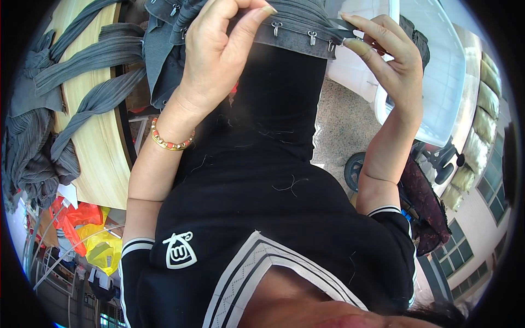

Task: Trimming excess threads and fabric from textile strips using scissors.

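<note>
A grey ribbed garment (298,45) lies across my lap at the top of the view, with a row of metal hooks along its hem band. My left hand (221,46) is raised over its left part, thumb and forefinger pinched together. Whatever may be between those fingertips is too small to make out. At the right end of the band, my right hand (385,52) is closed around what looks like a small pair of dark thread snips (343,24). Its fingertips are close to the last hook, and the fingers partly hide the tool.
On the left, more grey ribbed pieces (90,52) hang over a pale wooden board (101,164). Red and yellow plastic bags (104,249) are below it. White plastic bins (445,71) stand at the right, near a black wheel (354,170). Loose threads cling to my black clothes.
</note>
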Available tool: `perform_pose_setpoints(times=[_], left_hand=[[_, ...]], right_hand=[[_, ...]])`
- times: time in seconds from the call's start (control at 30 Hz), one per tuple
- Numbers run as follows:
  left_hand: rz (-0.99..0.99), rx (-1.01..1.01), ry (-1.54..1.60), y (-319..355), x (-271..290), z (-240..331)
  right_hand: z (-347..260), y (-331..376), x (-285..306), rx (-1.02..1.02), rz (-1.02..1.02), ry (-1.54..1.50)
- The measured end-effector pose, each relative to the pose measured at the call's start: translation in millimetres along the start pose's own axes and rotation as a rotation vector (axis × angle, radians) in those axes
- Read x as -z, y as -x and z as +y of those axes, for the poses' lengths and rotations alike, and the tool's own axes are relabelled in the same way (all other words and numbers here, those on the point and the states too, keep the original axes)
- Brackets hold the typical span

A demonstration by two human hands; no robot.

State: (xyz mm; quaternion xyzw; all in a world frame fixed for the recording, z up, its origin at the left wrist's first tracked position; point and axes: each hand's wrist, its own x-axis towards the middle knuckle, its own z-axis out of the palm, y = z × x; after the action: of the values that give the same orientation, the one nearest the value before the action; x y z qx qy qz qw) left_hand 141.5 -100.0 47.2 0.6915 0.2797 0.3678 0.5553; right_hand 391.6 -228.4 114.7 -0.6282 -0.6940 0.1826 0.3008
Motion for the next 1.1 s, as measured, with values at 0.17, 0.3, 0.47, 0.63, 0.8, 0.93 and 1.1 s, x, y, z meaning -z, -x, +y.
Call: perform_pose_setpoints(times=[0.17,0.3,0.47,0.63,0.8,0.93,1.1], left_hand=[[-0.043,-0.206,-0.188,0,-3,2],[-0.094,-0.416,-0.535,-3,-4,15],[0.256,-0.915,0.067,-31,-34,-28],[-0.068,-0.655,-0.707,-16,-4,36],[0.157,-0.863,-0.414,-32,-30,-25],[0.262,-0.901,-0.031,-32,-37,-40],[0.112,-0.562,0.001,-17,-24,6]], right_hand=[[3,1,-7,0.022,0.052,0.025],[4,4,-12,0.005,0.094,0.0],[-3,0,-19,0.009,0.098,0.01],[1,6,-29,-0.014,0.158,-0.092],[-1,9,-35,-0.009,0.19,-0.125],[1,15,-36,-0.043,0.211,-0.137],[2,19,-37,-0.057,0.224,-0.153]])
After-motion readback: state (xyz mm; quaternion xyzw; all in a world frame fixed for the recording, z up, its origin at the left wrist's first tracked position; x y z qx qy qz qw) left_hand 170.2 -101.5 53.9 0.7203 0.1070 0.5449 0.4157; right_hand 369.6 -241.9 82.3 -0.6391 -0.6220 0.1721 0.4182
